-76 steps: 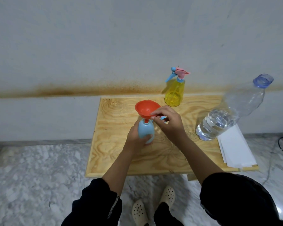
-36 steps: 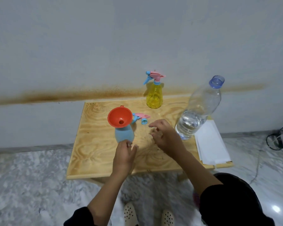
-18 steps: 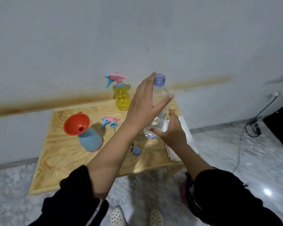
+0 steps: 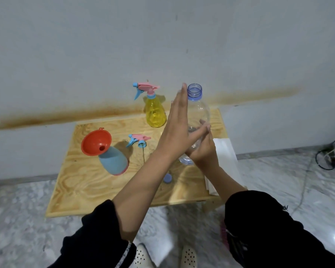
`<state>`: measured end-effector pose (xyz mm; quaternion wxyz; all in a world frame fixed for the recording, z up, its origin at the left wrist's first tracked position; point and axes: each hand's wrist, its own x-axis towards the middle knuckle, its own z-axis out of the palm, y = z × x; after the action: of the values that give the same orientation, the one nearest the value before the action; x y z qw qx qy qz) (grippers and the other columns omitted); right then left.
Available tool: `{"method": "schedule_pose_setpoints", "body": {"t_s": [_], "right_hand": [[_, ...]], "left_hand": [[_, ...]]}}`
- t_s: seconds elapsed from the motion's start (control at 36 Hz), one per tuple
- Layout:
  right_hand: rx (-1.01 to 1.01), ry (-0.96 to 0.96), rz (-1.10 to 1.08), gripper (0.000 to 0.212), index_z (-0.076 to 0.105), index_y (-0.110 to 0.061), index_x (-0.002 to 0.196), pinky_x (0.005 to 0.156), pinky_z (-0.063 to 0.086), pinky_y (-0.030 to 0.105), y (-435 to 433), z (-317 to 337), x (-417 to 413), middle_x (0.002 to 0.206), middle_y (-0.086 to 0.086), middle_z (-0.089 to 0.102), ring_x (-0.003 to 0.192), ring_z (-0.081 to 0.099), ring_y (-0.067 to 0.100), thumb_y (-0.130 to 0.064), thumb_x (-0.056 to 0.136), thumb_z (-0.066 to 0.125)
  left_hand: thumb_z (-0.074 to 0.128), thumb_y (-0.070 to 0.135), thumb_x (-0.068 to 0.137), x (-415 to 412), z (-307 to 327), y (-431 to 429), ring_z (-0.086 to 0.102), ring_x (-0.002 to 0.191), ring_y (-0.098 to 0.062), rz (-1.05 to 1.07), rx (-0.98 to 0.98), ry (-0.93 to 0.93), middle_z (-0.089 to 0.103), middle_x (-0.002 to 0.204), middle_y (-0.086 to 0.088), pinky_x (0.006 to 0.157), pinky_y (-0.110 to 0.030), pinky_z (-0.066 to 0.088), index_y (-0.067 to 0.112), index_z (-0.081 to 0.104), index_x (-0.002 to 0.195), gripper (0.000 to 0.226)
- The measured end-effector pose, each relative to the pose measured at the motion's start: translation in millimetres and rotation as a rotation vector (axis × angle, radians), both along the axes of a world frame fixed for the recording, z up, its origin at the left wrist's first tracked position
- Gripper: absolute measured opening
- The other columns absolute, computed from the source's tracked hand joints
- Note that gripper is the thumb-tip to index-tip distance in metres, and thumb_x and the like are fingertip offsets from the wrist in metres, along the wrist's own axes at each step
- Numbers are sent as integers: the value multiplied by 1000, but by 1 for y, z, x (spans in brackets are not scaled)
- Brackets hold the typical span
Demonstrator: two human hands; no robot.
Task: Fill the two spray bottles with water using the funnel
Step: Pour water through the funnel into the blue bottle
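An orange funnel (image 4: pixel 95 141) sits in the neck of the blue spray bottle (image 4: pixel 114 160) on the wooden table (image 4: pixel 89 182). Its pink and blue spray head (image 4: pixel 138 139) lies beside it. The yellow spray bottle (image 4: pixel 155 112) stands capped at the back. A clear water bottle (image 4: pixel 198 107), uncapped, stands at the right. My left hand (image 4: pixel 177 124) lies flat against its left side, fingers straight. My right hand (image 4: pixel 202 149) grips its lower part, which hides the water level.
A blue cap (image 4: pixel 167 178) lies on the table near my left forearm. White paper sheets (image 4: pixel 225 151) lie at the table's right edge. A wall stands right behind the table. A cable and black stand (image 4: pixel 327 157) are on the marble floor at the right.
Both hands left the blue bottle and funnel and moved right to the water bottle. My right hand took hold of its lower part; my left hand closed in flat against its side.
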<state>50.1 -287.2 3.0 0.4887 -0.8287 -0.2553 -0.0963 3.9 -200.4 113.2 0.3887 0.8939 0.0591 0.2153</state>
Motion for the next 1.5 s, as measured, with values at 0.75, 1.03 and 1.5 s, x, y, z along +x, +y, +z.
{"method": "schedule_pose_setpoints", "body": {"t_s": [0.75,1.03,1.5], "right_hand": [[-395,3,321,97,27,-48,137,62,51,31,28,86,-13,103,-6,36,83,52,13,-39,58,81],[-757,-40,380,94,25,-43,138,62,44,29,23,92,-13,108,-2,38,83,52,18,-44,60,76],[-1103,-116,407,96,21,-43,140,63,38,31,30,120,2,118,3,40,91,55,24,-44,62,78]], "left_hand": [[83,30,67,-71,8,66,63,102,-9,405,-676,-273,53,125,10,92,-40,52,54,11,142,107],[76,11,77,-78,-29,54,64,104,-27,492,-999,-310,51,130,-6,74,-47,56,51,18,137,92],[74,19,80,-70,-35,39,66,98,-16,605,-1285,-311,55,126,1,60,-32,58,39,13,147,93]]}}
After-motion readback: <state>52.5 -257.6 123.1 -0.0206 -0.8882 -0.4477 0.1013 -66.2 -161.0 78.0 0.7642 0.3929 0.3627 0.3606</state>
